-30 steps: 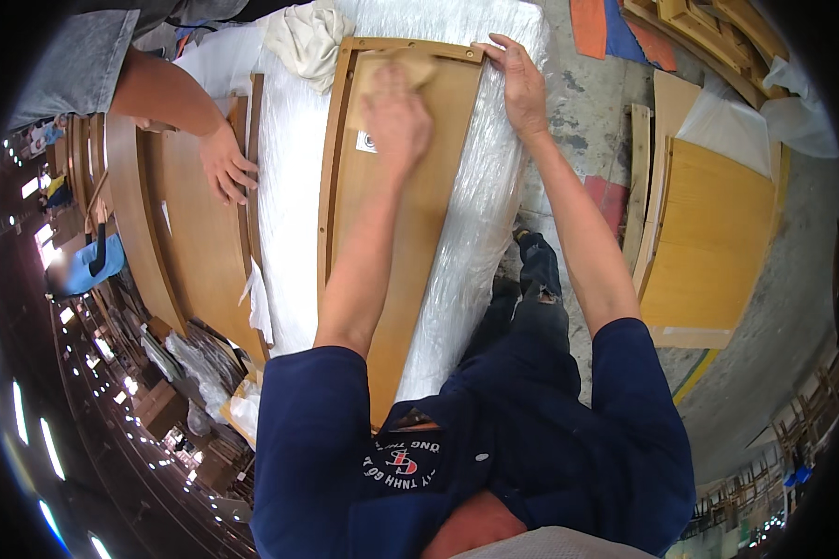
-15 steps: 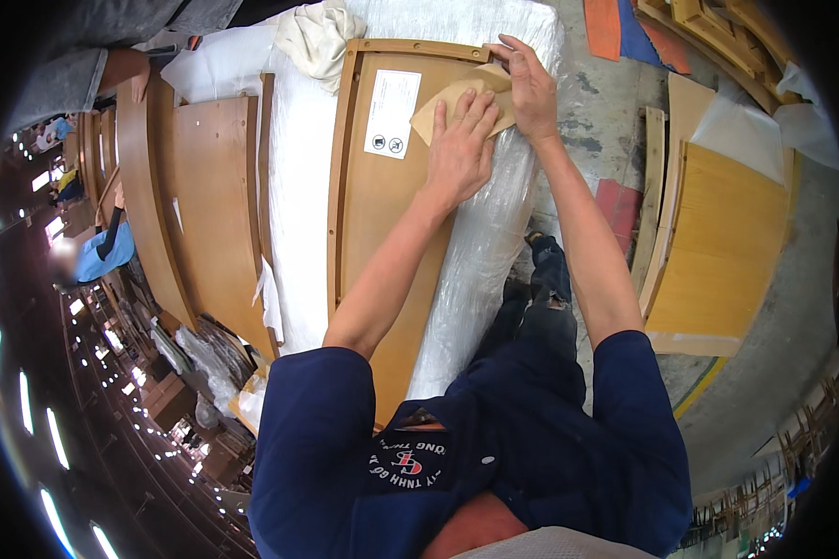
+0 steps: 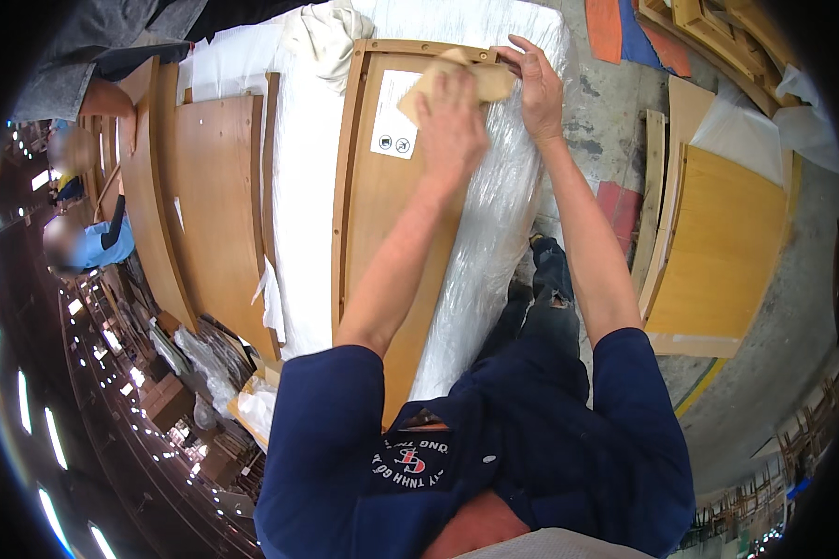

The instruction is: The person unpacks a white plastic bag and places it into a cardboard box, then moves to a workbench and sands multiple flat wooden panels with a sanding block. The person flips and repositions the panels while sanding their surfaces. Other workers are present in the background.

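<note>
A long wooden panel (image 3: 391, 233) with a raised frame lies in front of me on a plastic-wrapped stack, with a white label (image 3: 393, 140) near its far end. My left hand (image 3: 452, 126) lies flat on a tan sheet (image 3: 491, 84), which looks like sandpaper, over the panel's far right part. Motion blurs those fingers, and the sheet covers a corner of the label. At the far right corner my right hand (image 3: 539, 93) rests against the panel's edge, its fingers stretched out and apart.
A crumpled cream cloth (image 3: 331, 42) sits beyond the panel's left corner. More wooden panels (image 3: 216, 168) stand on the left, where a co-worker's hand (image 3: 121, 112) touches one. On the right, a yellowish board (image 3: 713, 242) lies beside a wooden strip (image 3: 651, 186) on the concrete floor.
My left hand has slid the tan sheet leftward and slightly away, onto the label's edge. The right hand stays by the corner. On the left, the co-worker's arm has shifted slightly.
</note>
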The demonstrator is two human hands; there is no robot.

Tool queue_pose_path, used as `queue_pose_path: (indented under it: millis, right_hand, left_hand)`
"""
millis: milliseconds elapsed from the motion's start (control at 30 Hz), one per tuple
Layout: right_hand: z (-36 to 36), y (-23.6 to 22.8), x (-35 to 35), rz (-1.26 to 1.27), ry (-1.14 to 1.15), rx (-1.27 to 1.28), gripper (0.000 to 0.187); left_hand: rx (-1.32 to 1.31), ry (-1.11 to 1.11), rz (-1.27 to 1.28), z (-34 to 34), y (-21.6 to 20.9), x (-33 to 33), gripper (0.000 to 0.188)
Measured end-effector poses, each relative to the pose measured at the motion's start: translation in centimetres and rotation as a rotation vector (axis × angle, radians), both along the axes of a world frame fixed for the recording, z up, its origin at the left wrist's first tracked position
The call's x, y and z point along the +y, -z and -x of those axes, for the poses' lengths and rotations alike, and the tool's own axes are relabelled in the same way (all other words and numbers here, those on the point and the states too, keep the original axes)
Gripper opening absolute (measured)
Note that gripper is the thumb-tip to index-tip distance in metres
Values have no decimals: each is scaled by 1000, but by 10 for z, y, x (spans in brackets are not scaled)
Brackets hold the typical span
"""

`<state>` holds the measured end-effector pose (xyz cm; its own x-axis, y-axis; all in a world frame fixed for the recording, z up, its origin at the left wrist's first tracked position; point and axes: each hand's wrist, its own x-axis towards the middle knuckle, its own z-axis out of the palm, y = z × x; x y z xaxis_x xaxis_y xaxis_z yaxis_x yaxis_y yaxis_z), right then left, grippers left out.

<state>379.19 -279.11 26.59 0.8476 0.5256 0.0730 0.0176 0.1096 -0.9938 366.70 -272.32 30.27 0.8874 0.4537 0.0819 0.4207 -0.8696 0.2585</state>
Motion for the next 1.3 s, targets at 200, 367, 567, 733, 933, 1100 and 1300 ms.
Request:
queue_pose_path:
  millis: [200,367,567,733,933,1100,1300]
  right_hand:
    - [1,11,2,37,33,-44,51]
    - [1,9,1,193,-10,-165,47]
    - [8,-5,9,586,4,-748,55]
    - [-12,-5,19,644,-190,-631,42]
    - [1,6,21,538,-193,-1063,52]
    - [89,-12,-8,979,-292,-1211,65]
    - [142,-15,-48,843,-473,-1203,69]
  left_hand:
    - [-122,-153,-37,1,-5,7,46]
    - [112,263,97,37,-11,-27,44]
    - [-41,114,227,171,-40,-64,43]
    - [130,-283,257,300,-32,-154,50]
    - [229,-830,180,381,-10,-227,64]
    - [31,-857,97,388,-8,-231,62]
    - [-25,-845,83,390,-14,-235,55]
